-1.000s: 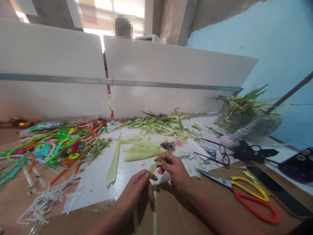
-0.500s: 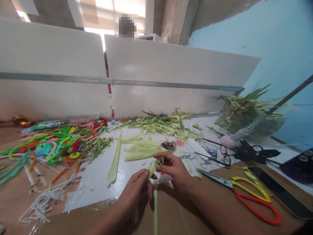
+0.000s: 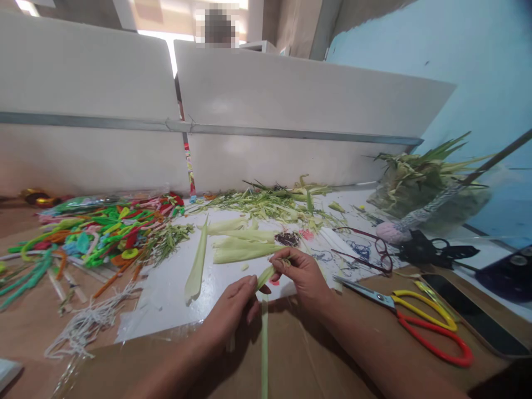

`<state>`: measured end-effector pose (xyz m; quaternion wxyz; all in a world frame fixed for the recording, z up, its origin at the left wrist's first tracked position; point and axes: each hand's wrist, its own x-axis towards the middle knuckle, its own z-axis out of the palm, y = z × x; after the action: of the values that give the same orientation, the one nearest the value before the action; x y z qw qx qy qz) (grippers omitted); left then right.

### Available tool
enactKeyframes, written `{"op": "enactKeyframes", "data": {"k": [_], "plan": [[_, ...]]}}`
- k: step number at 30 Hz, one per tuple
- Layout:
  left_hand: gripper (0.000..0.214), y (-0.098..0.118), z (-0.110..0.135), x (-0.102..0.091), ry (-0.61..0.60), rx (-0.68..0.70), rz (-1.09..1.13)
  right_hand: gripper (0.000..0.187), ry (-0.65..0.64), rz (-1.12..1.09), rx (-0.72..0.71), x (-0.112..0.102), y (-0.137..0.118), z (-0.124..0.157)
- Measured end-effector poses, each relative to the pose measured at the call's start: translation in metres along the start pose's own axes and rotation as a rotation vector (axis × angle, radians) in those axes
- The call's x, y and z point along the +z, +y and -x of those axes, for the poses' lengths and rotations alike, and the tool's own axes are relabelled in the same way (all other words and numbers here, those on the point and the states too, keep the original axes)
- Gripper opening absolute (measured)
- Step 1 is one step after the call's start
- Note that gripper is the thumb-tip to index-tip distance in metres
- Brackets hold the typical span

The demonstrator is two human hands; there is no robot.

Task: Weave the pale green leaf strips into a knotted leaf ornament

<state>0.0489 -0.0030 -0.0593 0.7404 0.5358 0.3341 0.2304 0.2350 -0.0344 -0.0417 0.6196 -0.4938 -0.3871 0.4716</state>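
Observation:
Between my two hands is a pale green corn husk strip [image 3: 266, 276]. My left hand [image 3: 238, 306] pinches its lower end between thumb and fingers. The upper end is gripped by the thumb and fingertips of my right hand [image 3: 300, 275]. A long narrow strip of husk [image 3: 265, 343] hangs below the hands toward the front; whether it joins the held piece is hidden. Flat husk pieces [image 3: 243, 250] lie just beyond my hands on a white sheet [image 3: 166, 299], and one tapered husk [image 3: 197, 269] lies to the left.
Scissors with yellow and red handles [image 3: 411, 316], a phone [image 3: 474, 313] and eyeglasses [image 3: 380, 252] lie on the right. Colourful pipe cleaners [image 3: 103, 233] and white strings [image 3: 93, 318] cover the left. Husk scraps [image 3: 270, 205] line a white partition [image 3: 299, 105], with a person's head beyond.
My right hand has drawn the husk's upper end in, so the curled loop seen before is now flattened between the fingers. The view has shifted slightly.

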Motion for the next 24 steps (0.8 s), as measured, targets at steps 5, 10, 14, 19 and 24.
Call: {"op": "enactKeyframes", "data": {"k": [5,10,14,19,24], "plan": [[0.051,0.018,0.003,0.0,-0.049,0.064,0.011,0.035,-0.072,0.06,-0.028,0.005,-0.007,0.004],[0.049,0.026,0.002,0.006,-0.113,0.057,0.033,0.03,-0.165,0.107,-0.048,0.013,-0.008,0.011],[0.048,0.021,-0.001,0.004,-0.02,0.089,-0.124,0.021,-0.13,0.267,-0.123,0.013,-0.005,0.013],[0.044,0.02,-0.004,-0.001,0.075,0.17,-0.268,0.019,-0.109,0.235,-0.095,0.015,-0.005,0.011],[0.037,0.021,-0.006,-0.001,0.109,0.197,-0.278,0.025,-0.064,0.132,-0.053,0.014,-0.002,0.006]]}}
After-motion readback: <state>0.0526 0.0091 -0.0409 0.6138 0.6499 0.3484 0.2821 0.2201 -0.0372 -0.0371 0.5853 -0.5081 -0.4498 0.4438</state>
